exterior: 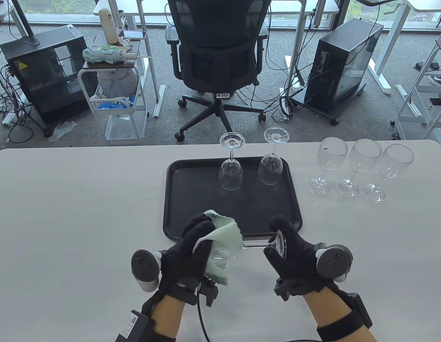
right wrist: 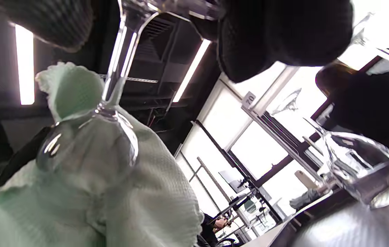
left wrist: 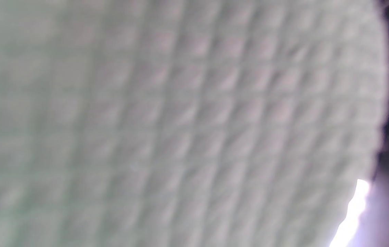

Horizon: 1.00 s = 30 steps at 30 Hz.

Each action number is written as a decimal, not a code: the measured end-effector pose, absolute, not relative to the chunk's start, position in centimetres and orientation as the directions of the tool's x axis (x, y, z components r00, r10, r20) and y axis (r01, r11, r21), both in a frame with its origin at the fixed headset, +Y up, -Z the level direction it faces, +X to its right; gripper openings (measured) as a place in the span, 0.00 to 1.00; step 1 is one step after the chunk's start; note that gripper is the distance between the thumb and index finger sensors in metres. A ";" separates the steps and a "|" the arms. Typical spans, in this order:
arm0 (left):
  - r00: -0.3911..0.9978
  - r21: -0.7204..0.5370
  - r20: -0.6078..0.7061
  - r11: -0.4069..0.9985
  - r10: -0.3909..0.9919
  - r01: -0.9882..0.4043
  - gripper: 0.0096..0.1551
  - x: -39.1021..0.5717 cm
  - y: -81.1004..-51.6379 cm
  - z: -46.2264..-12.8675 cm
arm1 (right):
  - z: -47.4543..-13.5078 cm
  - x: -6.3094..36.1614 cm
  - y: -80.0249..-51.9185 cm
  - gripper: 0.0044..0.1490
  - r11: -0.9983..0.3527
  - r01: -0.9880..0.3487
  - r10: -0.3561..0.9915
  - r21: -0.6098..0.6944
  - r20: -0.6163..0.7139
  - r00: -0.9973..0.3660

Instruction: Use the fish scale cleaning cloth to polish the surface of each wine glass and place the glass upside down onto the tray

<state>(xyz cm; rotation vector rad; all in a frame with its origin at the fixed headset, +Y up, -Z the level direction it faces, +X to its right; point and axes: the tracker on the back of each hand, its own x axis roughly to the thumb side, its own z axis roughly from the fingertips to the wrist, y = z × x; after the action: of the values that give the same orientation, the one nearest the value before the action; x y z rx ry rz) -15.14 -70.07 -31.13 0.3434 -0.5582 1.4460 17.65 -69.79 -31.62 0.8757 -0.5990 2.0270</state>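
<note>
Near the bench's front edge, the left hand (exterior: pixel 192 245) wraps a pale green cloth (exterior: pixel 222 242) around the bowl of a wine glass (exterior: pixel 256 245) held sideways. The right hand (exterior: pixel 290 249) pinches the glass by its foot. Just beyond, a black tray (exterior: pixel 192 199) carries two glasses (exterior: pixel 231 171) already upside down, so two look finished. Three upright glasses (exterior: pixel 352 167) wait beside the tray on the right, apparently unpolished. The bench (exterior: pixel 71 213) is pale and smooth. Behind it stand an office chair (exterior: pixel 217 53), computer towers (exterior: pixel 343 67) and a cart (exterior: pixel 117 96).
</note>
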 end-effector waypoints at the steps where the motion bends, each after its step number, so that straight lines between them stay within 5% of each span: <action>1: -0.012 -0.140 0.524 0.072 0.851 -0.988 0.30 -15.1 -70.3 -31.3 | -31.2 17.6 -69.5 0.58 -0.583 -0.789 0.386 -0.193 0.789 -0.478; 2: -0.041 -0.178 0.507 0.058 0.861 -0.982 0.30 -15.1 -70.4 -31.5 | -30.9 17.7 -69.2 0.58 -0.587 -0.762 0.292 -0.272 0.807 -0.514; 4: -0.055 -0.218 0.513 0.068 0.856 -0.974 0.30 -15.0 -70.4 -31.5 | -31.0 17.7 -69.3 0.56 -0.554 -0.791 0.335 -0.258 0.801 -0.496; 9: 0.064 -0.090 0.604 0.149 0.795 -0.985 0.31 -15.1 -69.7 -30.8 | -32.5 17.6 -70.9 0.50 -0.294 -0.943 0.859 0.157 0.477 -0.188; 10: 0.084 -0.081 0.604 0.166 0.793 -0.983 0.31 -15.2 -69.7 -30.9 | -32.5 17.6 -70.9 0.50 -0.304 -0.937 0.847 0.171 0.498 -0.184; 16: 0.003 -0.150 0.546 0.101 0.838 -0.983 0.30 -15.2 -70.3 -31.3 | -31.2 17.6 -69.5 0.56 -0.599 -0.756 0.330 -0.264 0.779 -0.533; 19: 0.012 -0.138 0.544 0.104 0.839 -0.985 0.30 -14.8 -70.4 -31.1 | -31.4 17.7 -69.9 0.50 -0.519 -0.839 0.485 -0.166 0.750 -0.449; 22: 0.023 -0.124 0.574 0.115 0.818 -0.986 0.31 -14.6 -70.4 -31.0 | -32.1 17.8 -70.3 0.47 -0.390 -0.920 0.768 0.033 0.564 -0.305; 24: 0.065 -0.122 0.600 0.171 0.798 -0.978 0.33 -14.7 -70.2 -31.1 | -32.3 18.0 -70.6 0.48 -0.356 -0.928 0.825 0.112 0.504 -0.256; 30: -0.017 -0.097 0.581 0.048 0.814 -0.994 0.30 -17.2 -69.7 -31.6 | -32.3 18.6 -70.8 0.46 -0.344 -0.938 0.787 -0.028 0.536 -0.305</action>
<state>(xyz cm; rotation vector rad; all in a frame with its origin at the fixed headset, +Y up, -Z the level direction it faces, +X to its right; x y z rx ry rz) -17.24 -69.69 -31.56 0.3998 -0.5698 1.4974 18.57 -70.82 -32.28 0.5240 -0.4052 1.8716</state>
